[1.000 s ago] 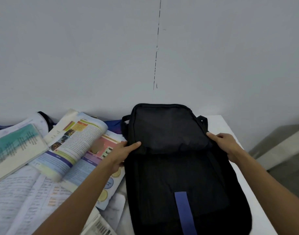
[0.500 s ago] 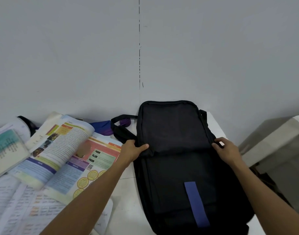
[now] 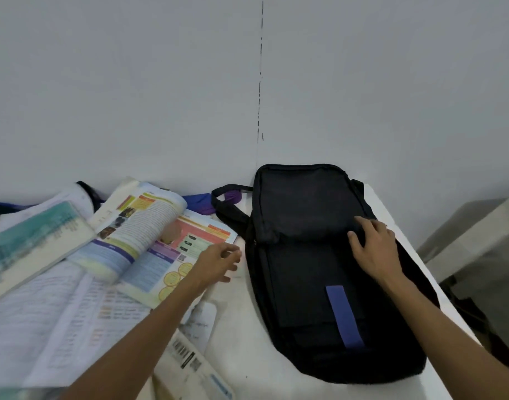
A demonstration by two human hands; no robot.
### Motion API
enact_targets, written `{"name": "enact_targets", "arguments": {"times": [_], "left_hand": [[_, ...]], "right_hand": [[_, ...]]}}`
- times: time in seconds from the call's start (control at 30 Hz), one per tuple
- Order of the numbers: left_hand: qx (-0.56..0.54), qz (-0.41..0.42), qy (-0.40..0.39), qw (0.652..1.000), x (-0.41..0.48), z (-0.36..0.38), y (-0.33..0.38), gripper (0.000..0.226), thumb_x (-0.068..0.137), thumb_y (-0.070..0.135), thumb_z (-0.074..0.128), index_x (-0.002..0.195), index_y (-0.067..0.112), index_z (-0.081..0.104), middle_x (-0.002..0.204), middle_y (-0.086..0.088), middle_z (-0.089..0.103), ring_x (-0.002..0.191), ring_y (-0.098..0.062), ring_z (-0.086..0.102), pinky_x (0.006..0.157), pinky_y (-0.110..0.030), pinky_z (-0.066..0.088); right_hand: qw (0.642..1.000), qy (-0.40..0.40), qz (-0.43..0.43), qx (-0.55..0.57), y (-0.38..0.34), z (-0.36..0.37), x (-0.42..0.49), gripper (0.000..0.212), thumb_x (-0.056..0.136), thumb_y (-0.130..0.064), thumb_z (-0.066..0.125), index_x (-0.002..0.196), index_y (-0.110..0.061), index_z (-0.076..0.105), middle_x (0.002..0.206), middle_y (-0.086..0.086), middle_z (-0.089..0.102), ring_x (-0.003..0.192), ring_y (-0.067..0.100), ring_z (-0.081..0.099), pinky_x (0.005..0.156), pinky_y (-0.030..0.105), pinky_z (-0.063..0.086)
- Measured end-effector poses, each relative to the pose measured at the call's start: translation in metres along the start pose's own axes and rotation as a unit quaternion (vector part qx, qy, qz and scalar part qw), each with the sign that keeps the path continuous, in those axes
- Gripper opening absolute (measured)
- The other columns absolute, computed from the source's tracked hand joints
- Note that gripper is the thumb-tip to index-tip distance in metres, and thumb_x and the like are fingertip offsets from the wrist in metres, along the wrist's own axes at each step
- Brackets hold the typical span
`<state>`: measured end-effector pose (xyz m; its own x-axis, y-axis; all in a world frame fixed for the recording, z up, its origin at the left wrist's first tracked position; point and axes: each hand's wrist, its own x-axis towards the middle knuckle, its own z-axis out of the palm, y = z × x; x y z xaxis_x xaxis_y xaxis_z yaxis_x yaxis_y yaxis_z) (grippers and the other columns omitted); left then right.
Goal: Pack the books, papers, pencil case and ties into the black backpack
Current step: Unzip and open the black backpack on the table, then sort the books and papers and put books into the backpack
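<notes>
The black backpack (image 3: 314, 255) lies flat on the white table (image 3: 247, 342), a blue strip down its front. My right hand (image 3: 374, 249) rests on its right side with the fingers spread. My left hand (image 3: 218, 262) hovers off the bag, just left of it, fingers loosely curled and holding nothing. An open colourful textbook (image 3: 149, 235) lies to the left, over a pile of printed papers (image 3: 45, 313). A teal-covered book (image 3: 31, 243) sits at far left. Purple and blue cloth (image 3: 207, 202), perhaps ties, lies behind the bag's strap. I cannot pick out a pencil case.
A grey wall stands right behind the table. The table's right edge runs close beside the backpack. A grey block (image 3: 478, 243) and dark items sit lower on the right. A barcode sheet (image 3: 190, 362) lies near the front edge.
My left hand has let go of the backpack's left side and moved left toward the open textbook. My right hand has shifted from the bag's right edge onto its front.
</notes>
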<state>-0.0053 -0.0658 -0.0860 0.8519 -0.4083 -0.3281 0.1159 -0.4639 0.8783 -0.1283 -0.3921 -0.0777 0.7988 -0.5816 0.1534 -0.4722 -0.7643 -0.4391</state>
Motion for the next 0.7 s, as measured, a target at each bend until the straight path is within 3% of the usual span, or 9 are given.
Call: {"name": "enact_targets", "arguments": {"times": [0.1,0.33,0.57,0.7], "left_hand": [[0.034,0.026,0.009,0.999,-0.027,-0.020,-0.017,0.020,0.095,0.028,0.058,0.113,0.021,0.064,0.100,-0.004,0.069,0.088,-0.015,0.068,0.068,-0.028,0.060],[0.060,0.060,0.065,0.994,-0.081,-0.078,-0.045,0.017,0.095,0.025,0.060,0.110,0.021,0.068,0.096,0.001,0.071,0.084,-0.013,0.068,0.062,-0.026,0.058],[0.055,0.048,0.102,0.992,-0.119,-0.127,-0.078,0.014,0.094,0.024,0.062,0.107,0.022,0.068,0.093,0.002,0.069,0.082,-0.008,0.068,0.060,-0.022,0.057],[-0.027,-0.008,0.163,0.986,-0.121,-0.152,-0.097,0.017,0.094,0.020,0.061,0.109,0.015,0.067,0.094,-0.005,0.070,0.090,-0.017,0.068,0.064,-0.025,0.057]], "right_hand": [[0.997,-0.004,-0.065,0.031,-0.033,0.005,-0.022,0.045,0.095,-0.026,0.060,0.138,-0.015,0.053,0.136,0.020,0.051,0.128,0.042,0.044,0.104,0.049,0.038],[0.977,-0.018,-0.189,0.098,-0.114,0.015,-0.082,0.043,0.095,-0.017,0.063,0.137,-0.014,0.056,0.140,0.014,0.050,0.132,0.032,0.041,0.104,0.033,0.032],[0.957,-0.095,-0.238,0.136,-0.173,0.042,-0.129,0.040,0.097,-0.017,0.061,0.136,-0.014,0.056,0.139,0.005,0.050,0.129,0.021,0.043,0.104,0.026,0.031],[0.946,-0.146,-0.226,0.179,-0.202,0.066,-0.147,0.038,0.097,-0.015,0.059,0.135,-0.016,0.055,0.131,0.000,0.056,0.116,0.014,0.052,0.096,0.029,0.045]]}}
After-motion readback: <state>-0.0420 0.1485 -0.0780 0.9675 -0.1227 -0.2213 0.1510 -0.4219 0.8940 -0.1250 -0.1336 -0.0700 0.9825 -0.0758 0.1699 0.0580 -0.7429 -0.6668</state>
